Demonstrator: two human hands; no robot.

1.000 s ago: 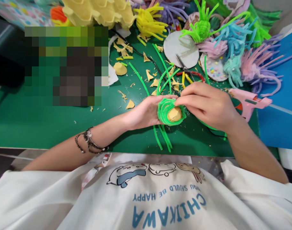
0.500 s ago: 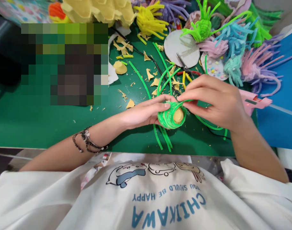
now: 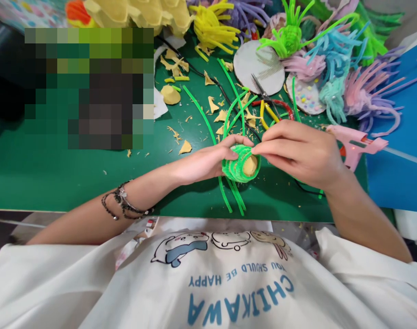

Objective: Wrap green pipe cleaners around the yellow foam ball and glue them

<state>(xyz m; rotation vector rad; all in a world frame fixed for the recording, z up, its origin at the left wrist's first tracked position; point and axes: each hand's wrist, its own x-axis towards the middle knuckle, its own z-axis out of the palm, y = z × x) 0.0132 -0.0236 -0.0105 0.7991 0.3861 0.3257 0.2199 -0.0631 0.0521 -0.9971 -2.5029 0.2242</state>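
Note:
In the head view my left hand [image 3: 218,155] is wrapped round a small tan cardboard cone [image 3: 250,166], whose sides are coiled with bright green pipe cleaner [image 3: 237,171]. Only the cone's tan tip shows bare. At the coil's right side, the fingertips of my right hand [image 3: 293,151] are pinched together on the green pipe cleaner and touch the wound piece. Most of the strand's free length is hidden behind the hand. Several loose green pipe cleaners [image 3: 203,112] lie on the table behind and under my left hand.
Scissors with red and yellow handles [image 3: 270,109] lie beyond my right hand. A pink glue gun [image 3: 357,144] rests to its right. Scraps of tan carton [image 3: 213,105] litter the green table [image 3: 181,201]. Pipe-cleaner bundles [image 3: 335,59], a white disc [image 3: 258,68] and an egg carton [image 3: 136,16] stand at the back.
My right hand has drawn the raised strand down against the cone's side, so the loop above the tip is gone. The wound cone has shifted slightly left.

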